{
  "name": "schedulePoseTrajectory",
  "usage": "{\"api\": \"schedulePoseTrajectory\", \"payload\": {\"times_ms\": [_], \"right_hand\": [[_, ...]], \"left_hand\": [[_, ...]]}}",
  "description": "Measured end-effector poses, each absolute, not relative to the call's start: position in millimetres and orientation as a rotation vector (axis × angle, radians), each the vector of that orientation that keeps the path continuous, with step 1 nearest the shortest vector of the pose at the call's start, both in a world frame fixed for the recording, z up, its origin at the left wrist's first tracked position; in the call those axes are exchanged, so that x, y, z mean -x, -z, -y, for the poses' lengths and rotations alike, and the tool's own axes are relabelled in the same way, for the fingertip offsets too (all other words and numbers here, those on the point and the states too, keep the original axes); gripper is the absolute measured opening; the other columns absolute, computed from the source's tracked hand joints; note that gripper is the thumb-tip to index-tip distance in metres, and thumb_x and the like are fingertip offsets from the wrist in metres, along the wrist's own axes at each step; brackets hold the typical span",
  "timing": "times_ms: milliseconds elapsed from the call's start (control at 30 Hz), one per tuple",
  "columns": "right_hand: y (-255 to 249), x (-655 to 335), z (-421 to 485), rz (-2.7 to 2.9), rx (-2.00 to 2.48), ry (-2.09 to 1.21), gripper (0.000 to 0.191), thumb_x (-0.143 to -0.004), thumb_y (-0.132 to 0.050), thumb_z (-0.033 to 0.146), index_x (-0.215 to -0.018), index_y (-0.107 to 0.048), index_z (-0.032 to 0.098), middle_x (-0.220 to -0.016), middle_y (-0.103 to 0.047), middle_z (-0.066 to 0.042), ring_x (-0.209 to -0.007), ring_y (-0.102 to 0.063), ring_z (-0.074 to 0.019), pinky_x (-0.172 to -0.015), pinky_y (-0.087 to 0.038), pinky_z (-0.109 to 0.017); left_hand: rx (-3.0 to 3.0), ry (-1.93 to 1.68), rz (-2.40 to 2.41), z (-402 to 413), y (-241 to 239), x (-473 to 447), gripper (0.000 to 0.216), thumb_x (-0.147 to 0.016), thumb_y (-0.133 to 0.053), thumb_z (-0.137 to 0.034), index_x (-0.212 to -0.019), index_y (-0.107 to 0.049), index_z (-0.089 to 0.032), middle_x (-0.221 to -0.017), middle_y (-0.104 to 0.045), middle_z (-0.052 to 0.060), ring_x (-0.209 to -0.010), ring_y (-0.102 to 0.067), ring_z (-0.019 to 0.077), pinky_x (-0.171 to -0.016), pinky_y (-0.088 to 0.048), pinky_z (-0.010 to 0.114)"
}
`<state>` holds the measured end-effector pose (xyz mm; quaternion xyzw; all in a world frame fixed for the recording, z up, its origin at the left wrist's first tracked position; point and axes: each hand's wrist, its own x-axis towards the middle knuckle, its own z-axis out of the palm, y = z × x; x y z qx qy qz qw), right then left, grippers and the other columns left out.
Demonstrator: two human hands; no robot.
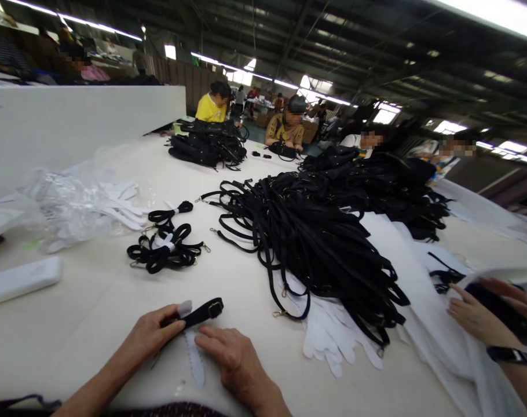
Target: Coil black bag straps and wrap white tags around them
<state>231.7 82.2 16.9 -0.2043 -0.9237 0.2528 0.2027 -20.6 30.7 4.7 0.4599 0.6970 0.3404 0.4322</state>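
Observation:
My left hand (148, 335) grips a folded black strap (199, 313) with a brass buckle, holding it just above the table near the front edge. A white paper strip (193, 352) lies under the strap, and my right hand (231, 354) rests flat on the table with its fingertips on that strip. A small bundle of folded, wrapped black straps (164, 250) lies farther back on the left. A large heap of loose black straps (315, 237) fills the middle of the table.
White paper pieces in clear plastic (79, 202) lie at the left, with a white box (20, 279) nearer. White strips (333, 336) stick out under the heap. A co-worker's hands (480, 315) work at the right. More strap piles (209, 145) and seated people are at the back.

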Motion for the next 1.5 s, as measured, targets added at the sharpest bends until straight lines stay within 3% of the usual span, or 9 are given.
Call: {"api": "schedulePoseTrajectory", "payload": {"times_ms": [267, 367, 533, 667, 867, 1000, 1133, 1367, 1500], "right_hand": [[-10, -221, -77, 2.667, 0.453, -0.594, 0.030, -0.090, -0.057, 0.013, -0.116, -0.063, 0.027, -0.132, -0.064, 0.000, -0.098, -0.067, -0.0159, -0.081, -0.053, -0.028], [-14, -223, -81, 2.636, 0.458, -0.567, 0.035, -0.093, -0.053, 0.012, -0.124, -0.059, 0.027, -0.132, -0.064, -0.002, -0.099, -0.067, -0.0162, -0.081, -0.053, -0.030], [-21, -220, -85, 2.538, 0.385, -0.537, 0.039, -0.093, -0.048, 0.011, -0.128, -0.057, 0.025, -0.137, -0.061, -0.005, -0.101, -0.067, -0.0167, -0.082, -0.054, -0.029], [-21, -210, -81, 2.424, 0.341, -0.712, 0.028, -0.093, -0.048, 0.012, -0.110, -0.066, 0.025, -0.126, -0.068, -0.003, -0.102, -0.068, -0.0154, -0.087, -0.053, -0.026], [-24, -199, -74, 2.223, 0.307, -1.038, 0.032, -0.087, -0.049, 0.005, -0.107, -0.068, 0.020, -0.112, -0.072, -0.006, -0.104, -0.068, -0.0147, -0.093, -0.052, -0.023], [-25, -187, -73, 2.006, 0.603, -1.229, 0.029, -0.084, -0.054, 0.007, -0.100, -0.072, 0.023, -0.099, -0.074, -0.003, -0.096, -0.068, -0.0148, -0.090, -0.052, -0.024], [-22, -171, -74, 1.714, 0.942, -1.497, 0.021, -0.087, -0.056, 0.016, -0.093, -0.074, 0.025, -0.088, -0.072, 0.000, -0.078, -0.068, -0.0140, -0.075, -0.055, -0.023], [-17, -162, -75, 1.490, 1.066, -1.705, 0.018, -0.085, -0.060, 0.026, -0.100, -0.070, 0.021, -0.078, -0.069, 0.001, -0.067, -0.064, -0.0126, -0.067, -0.053, -0.022], [-15, -160, -80, 1.409, 1.139, -1.773, 0.016, -0.082, -0.063, 0.029, -0.091, -0.069, 0.017, -0.069, -0.067, 0.001, -0.059, -0.062, -0.0108, -0.060, -0.051, -0.021]], "left_hand": [[-0.908, -0.963, -1.564, -33, -19, 24, 0.042, -0.071, -0.072, -0.044, -0.106, -0.073, -0.022, -0.093, -0.078, 0.001, -0.100, -0.067, 0.0287, -0.089, -0.051, 0.032], [-0.793, -1.016, -1.495, -34, -31, 25, 0.044, -0.066, -0.077, -0.045, -0.102, -0.074, -0.021, -0.089, -0.078, 0.002, -0.102, -0.067, 0.0304, -0.090, -0.052, 0.035], [-0.606, -0.986, -1.284, -32, -47, 20, 0.054, -0.069, -0.077, -0.045, -0.115, -0.069, -0.019, -0.093, -0.078, 0.004, -0.093, -0.071, 0.0280, -0.085, -0.054, 0.036], [-0.644, -0.982, -1.257, -30, -42, 19, 0.053, -0.072, -0.075, -0.044, -0.117, -0.068, -0.018, -0.091, -0.077, 0.005, -0.090, -0.070, 0.0281, -0.081, -0.054, 0.037], [-1.000, -0.994, -1.511, -30, -18, 28, 0.038, -0.078, -0.068, -0.038, -0.112, -0.070, -0.022, -0.103, -0.077, 0.003, -0.103, -0.067, 0.0284, -0.094, -0.051, 0.039], [-1.532, -0.894, -1.860, -23, -8, 16, 0.027, -0.084, -0.058, -0.032, -0.109, -0.070, -0.031, -0.110, -0.073, 0.000, -0.106, -0.065, 0.0250, -0.097, -0.050, 0.040], [-1.843, -0.837, -1.922, -15, 3, -4, 0.028, -0.089, -0.049, -0.024, -0.111, -0.065, -0.031, -0.113, -0.070, 0.002, -0.104, -0.064, 0.0216, -0.093, -0.052, 0.037], [-1.718, -0.890, -2.020, -14, 17, -6, 0.037, -0.088, -0.052, -0.027, -0.125, -0.055, -0.030, -0.115, -0.070, 0.002, -0.104, -0.067, 0.0212, -0.093, -0.054, 0.038], [-1.599, -0.895, -2.011, -15, 15, -5, 0.046, -0.088, -0.050, -0.028, -0.133, -0.048, -0.033, -0.118, -0.069, 0.001, -0.107, -0.067, 0.0198, -0.093, -0.054, 0.035]]}}
